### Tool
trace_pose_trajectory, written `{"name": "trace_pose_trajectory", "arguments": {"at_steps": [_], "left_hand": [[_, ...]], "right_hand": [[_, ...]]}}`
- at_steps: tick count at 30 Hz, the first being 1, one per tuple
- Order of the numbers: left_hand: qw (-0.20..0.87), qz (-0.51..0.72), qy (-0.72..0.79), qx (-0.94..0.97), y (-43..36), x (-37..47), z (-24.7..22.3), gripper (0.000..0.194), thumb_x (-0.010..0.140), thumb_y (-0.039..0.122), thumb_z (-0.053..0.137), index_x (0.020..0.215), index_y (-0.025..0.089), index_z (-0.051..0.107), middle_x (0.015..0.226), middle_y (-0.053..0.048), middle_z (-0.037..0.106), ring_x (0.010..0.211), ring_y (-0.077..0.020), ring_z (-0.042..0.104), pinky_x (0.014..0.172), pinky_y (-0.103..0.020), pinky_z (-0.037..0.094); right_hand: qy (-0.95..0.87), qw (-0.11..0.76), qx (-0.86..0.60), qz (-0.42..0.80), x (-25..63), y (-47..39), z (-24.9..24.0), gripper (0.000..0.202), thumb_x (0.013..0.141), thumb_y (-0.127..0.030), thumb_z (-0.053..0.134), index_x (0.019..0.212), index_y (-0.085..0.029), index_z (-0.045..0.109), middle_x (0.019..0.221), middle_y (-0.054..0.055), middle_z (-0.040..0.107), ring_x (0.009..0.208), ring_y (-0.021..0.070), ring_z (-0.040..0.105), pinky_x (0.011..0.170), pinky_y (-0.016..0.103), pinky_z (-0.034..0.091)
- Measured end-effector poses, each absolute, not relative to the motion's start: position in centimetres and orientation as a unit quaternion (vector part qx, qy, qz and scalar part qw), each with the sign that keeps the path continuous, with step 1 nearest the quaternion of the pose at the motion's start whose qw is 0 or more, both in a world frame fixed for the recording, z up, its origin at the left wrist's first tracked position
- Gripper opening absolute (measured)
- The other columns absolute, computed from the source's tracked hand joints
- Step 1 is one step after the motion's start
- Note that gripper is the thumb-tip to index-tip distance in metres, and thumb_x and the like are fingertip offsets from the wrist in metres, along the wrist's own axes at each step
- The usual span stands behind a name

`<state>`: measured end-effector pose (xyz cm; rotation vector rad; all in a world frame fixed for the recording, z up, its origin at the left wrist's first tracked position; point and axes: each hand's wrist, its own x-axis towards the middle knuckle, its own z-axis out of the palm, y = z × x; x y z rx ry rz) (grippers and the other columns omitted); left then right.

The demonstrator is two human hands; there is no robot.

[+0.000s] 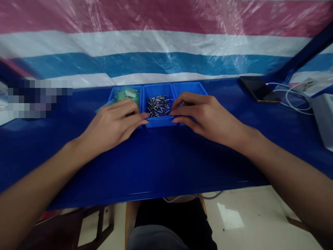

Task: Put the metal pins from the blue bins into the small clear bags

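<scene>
both hands flank middle bin front edge.

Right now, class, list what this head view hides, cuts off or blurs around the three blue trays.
- Right tray: contents hidden by the right hand.
- Left tray: mostly covered by the left hand and a green bag.
- Metal pins in the middle tray: too small to identify.
- Pixelated patch, far left: blurred out.
- Grey box: cut off by the right edge.

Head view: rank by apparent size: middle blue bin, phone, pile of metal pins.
1. middle blue bin
2. phone, close to the bin in apparent size and partly foreshortened, so this order is unsure
3. pile of metal pins, lying inside the bin
</scene>
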<state>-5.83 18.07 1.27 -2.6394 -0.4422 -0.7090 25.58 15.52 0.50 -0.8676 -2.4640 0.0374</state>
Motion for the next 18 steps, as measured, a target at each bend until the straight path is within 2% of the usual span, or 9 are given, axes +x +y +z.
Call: {"name": "trace_pose_trajectory", "arguments": {"at_steps": [5, 13, 18], "left_hand": [[0.2, -0.261, -0.158, -0.931, 17.6, -5.6, 0.9, 0.026, 0.122, 0.03, 0.056, 0.121, 0.02, 0.08, 0.094, -0.007, 0.074, 0.08, -0.0234, 0.072, 0.069, -0.037, 0.062], [0.178, -0.235, -0.196, -0.935, 17.0, -5.5, 1.3, 0.034, 0.123, 0.033, 0.051, 0.119, 0.023, 0.083, 0.094, -0.006, 0.076, 0.082, -0.0239, 0.075, 0.068, -0.037, 0.061], [0.242, -0.239, -0.193, -0.92, 16.5, -5.6, 1.7, 0.031, 0.123, 0.038, 0.055, 0.126, 0.022, 0.081, 0.096, -0.007, 0.08, 0.086, -0.0242, 0.078, 0.067, -0.036, 0.061]], "right_hand": [[-0.911, 0.252, -0.327, 0.002, 25.6, 15.1, 0.6, 0.024, 0.115, -0.022, 0.064, 0.115, -0.013, 0.086, 0.124, 0.019, 0.079, 0.101, 0.0325, 0.082, 0.088, 0.043, 0.063], [-0.909, 0.243, -0.338, -0.012, 25.1, 14.8, 0.4, 0.028, 0.117, -0.027, 0.061, 0.12, -0.012, 0.084, 0.121, 0.019, 0.08, 0.106, 0.0355, 0.082, 0.091, 0.047, 0.065], [-0.887, 0.288, -0.358, -0.047, 24.5, 14.4, 0.2, 0.031, 0.119, -0.033, 0.059, 0.115, -0.015, 0.084, 0.118, 0.017, 0.081, 0.099, 0.0303, 0.081, 0.085, 0.043, 0.063]]}}
